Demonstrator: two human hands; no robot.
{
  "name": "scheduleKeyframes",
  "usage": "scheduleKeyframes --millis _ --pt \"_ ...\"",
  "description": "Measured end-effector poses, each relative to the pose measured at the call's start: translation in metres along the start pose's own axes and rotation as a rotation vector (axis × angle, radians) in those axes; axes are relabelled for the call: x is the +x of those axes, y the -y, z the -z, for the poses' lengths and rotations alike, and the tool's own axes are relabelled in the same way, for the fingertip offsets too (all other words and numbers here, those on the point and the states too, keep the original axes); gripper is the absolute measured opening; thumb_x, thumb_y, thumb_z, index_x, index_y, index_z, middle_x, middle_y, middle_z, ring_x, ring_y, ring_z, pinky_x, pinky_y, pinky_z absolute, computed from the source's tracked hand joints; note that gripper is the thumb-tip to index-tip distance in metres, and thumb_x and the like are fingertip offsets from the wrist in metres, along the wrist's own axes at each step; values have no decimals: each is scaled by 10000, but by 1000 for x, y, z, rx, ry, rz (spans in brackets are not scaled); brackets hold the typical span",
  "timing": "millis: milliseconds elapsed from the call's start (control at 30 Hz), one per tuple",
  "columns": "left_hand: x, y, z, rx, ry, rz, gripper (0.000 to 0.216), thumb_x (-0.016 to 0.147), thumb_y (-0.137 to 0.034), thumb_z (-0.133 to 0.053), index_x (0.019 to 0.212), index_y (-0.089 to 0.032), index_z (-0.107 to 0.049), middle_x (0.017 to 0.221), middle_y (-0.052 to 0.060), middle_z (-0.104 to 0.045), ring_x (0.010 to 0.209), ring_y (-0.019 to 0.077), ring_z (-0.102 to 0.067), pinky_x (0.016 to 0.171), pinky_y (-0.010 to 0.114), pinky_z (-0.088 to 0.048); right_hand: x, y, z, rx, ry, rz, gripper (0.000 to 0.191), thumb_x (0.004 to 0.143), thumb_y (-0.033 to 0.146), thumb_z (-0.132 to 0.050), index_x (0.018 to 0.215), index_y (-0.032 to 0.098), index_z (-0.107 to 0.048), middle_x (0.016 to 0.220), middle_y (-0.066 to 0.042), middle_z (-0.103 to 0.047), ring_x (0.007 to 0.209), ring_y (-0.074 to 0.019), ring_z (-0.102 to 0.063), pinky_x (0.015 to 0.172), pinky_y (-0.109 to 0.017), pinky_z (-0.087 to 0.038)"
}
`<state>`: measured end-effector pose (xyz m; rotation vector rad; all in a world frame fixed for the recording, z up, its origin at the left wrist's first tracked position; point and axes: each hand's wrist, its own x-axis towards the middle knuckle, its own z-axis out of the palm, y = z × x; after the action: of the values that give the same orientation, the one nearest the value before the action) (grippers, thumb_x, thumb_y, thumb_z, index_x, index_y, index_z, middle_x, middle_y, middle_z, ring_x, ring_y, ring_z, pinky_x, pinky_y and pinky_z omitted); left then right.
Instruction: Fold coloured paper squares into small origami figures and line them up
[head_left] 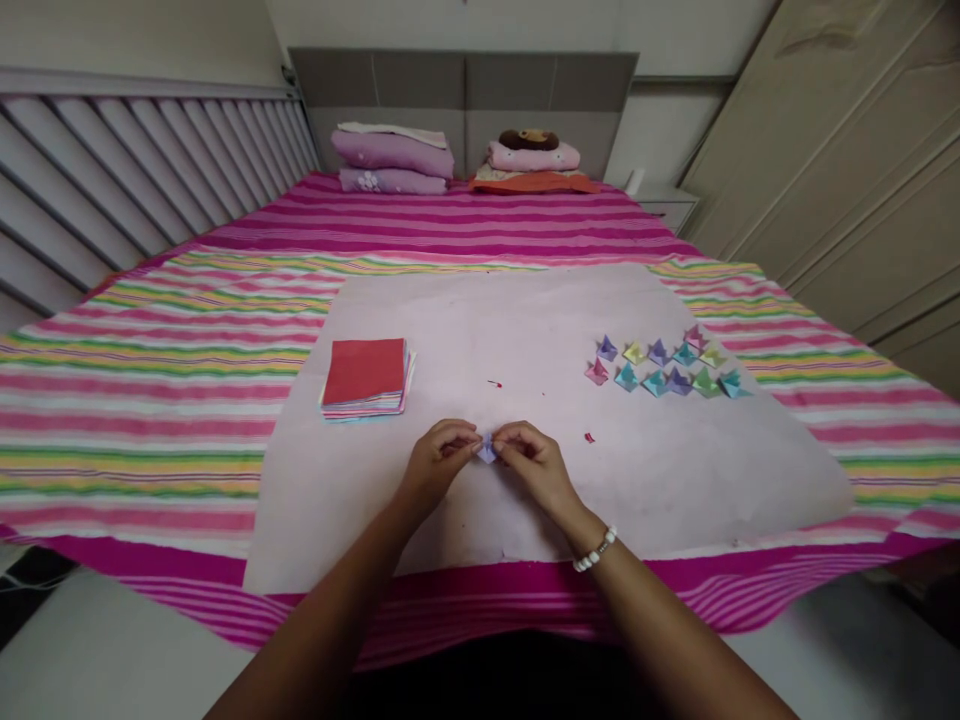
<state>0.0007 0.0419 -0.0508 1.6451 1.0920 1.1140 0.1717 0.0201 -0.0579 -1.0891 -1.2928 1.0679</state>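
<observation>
A small lavender origami piece (487, 452) is pinched between my two hands, just above the white sheet (465, 320). My left hand (441, 458) grips its left side between thumb and fingers. On its right side, my right hand (534, 458) holds it the same way; a white beaded bracelet (596, 550) circles that wrist. Parts of the piece are hidden by my fingertips. To the left lies a stack of square paper (367, 372) with a red sheet on top. Several folded paper pieces (657, 352) in purple, yellow, blue, green and pink stand in two uneven rows at the right.
A thin red-tipped item (495, 384) and a small red scrap (589, 438) lie on the sheet. Beneath is a bed with a striped cover (165, 400). Folded bedding (394, 160) sits by the headboard (420, 80); a slatted rail (150, 170) runs along the left.
</observation>
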Motion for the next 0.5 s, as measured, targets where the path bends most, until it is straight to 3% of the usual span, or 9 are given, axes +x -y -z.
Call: scheduleKeyframes --millis 300,500 --pt "9 31 -17 103 -89 -22 50 793 -209 -580 777 -167 -602 939 51 -631 746 132 -635 671 267 -549 12 -19 3 -225 -56 151 89 807 239 -571 729 212 -605 800 -39 -592 724 -180 -556 663 -309 -448" --pt "13 41 -25 236 -176 -70 60 746 -139 -607 775 -184 -578 909 60 -622 908 200 -599 843 370 -504 13 -26 -1 -309 -60 217 101 817 183 -531 735 217 -580 821 -52 -593 812 -207 -558 755 -343 -444"
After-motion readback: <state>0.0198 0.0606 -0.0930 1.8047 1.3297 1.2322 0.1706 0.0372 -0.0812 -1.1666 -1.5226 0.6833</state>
